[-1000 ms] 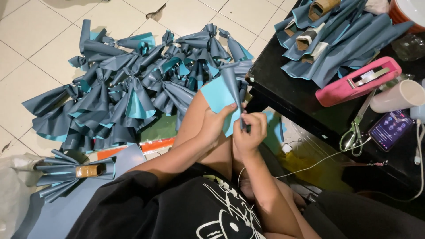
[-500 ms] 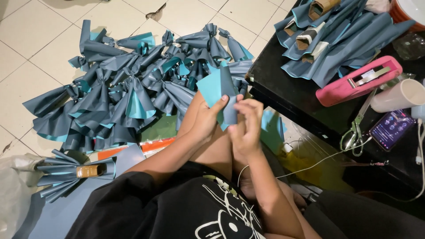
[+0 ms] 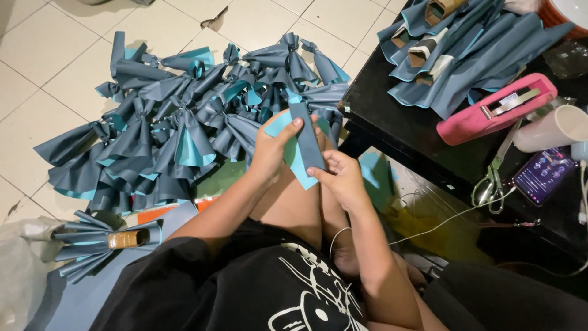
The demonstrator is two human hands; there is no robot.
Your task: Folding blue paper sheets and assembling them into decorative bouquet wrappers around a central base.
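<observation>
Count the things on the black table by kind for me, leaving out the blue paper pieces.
Pink tape dispenser: 1
Scissors: 1
White cup: 1
Phone: 1
Total: 4, all on the black table.

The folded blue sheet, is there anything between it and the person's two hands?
No. The left hand and right hand both grip the folded blue sheet directly, above the lap, with nothing visible between them.

paper sheet (image 3: 303, 144) between both hands | bow pile (image 3: 184, 122) left | table (image 3: 429, 141) right
</observation>
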